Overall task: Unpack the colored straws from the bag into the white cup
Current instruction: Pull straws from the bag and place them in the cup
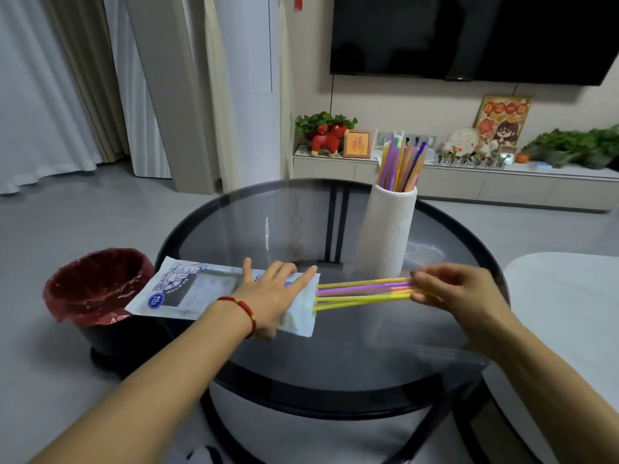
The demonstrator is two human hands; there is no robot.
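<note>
Left hand (273, 296) lies flat, fingers spread, pressing the white printed plastic bag (187, 289) onto the round dark glass table (335, 356); nothing is gripped. Right hand (459, 289) is pinched around a bundle of yellow, purple and orange straws (361, 291). Bundle's left ends are hidden inside the bag mouth, right ends behind the fingers. Ribbed white cup (388, 232) stands just behind, already holding straws. Bag's print is unreadable. Red-lined bin (97, 286) sits left of the table.

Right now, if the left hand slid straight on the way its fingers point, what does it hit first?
Probably the white cup. The left hand lies flat on the bag, fingers aimed up and right toward the cup's base; depth is unclear, so it might pass just left of it.
</note>
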